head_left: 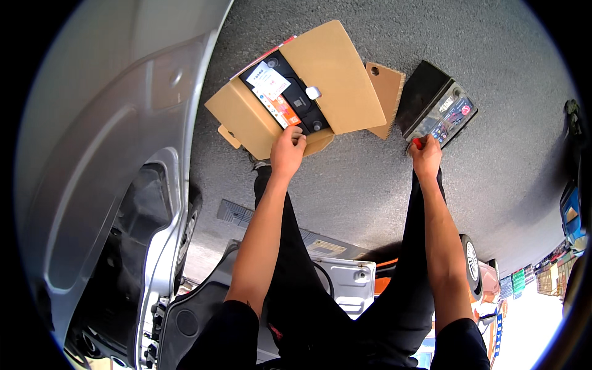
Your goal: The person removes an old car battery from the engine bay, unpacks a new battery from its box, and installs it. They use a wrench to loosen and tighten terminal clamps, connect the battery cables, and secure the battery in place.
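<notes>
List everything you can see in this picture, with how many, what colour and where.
Cardboard box: one, brown, flaps open, on the asphalt ahead.
New battery: one, black with white and orange labels, inside the box.
Old battery: one, black with a grey labelled top, on the ground right of the box.
Cardboard piece: one, brown, between box and old battery.
Car: one, silver, at left.
Asphalt: grey, underfoot.
Left hand: at the box's near edge, by the new battery.
Right hand: on the old battery's near corner, at something small and red.
</notes>
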A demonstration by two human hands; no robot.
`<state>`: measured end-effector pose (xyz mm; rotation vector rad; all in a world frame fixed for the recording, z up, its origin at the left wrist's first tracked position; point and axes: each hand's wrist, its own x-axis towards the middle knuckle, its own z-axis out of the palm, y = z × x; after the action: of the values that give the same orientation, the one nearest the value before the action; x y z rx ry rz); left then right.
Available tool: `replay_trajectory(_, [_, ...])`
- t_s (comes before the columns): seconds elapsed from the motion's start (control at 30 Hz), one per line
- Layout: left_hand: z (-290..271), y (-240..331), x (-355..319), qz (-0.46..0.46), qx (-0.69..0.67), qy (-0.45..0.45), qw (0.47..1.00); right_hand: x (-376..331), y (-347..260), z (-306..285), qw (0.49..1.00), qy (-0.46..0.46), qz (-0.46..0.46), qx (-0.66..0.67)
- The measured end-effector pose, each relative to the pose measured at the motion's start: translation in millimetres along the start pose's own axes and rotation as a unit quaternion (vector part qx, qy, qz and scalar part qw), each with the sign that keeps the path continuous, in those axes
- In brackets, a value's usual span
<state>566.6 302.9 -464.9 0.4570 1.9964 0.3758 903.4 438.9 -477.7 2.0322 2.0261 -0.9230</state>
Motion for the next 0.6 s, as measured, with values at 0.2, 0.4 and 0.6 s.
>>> replay_trajectory(0.2, [-6.8, 1.8, 20.8, 0.037, 0.057, 0.011, 0.998, 2.5, -0.7, 4.6, 0.998, 0.006, -0.062, -0.021])
replay_trajectory(0.4, [-29.9, 33.5, 59.7, 0.140, 0.120, 0.280, 0.942, 2.6, -9.2, 15.4, 0.992, 0.043, 0.122, 0.010])
replay_trajectory(0.6, [-52.8, 83.0, 77.7, 0.030, 0.206, 0.187, 0.960, 7.3, -3.7, 12.8, 0.994, -0.007, 0.105, 0.016])
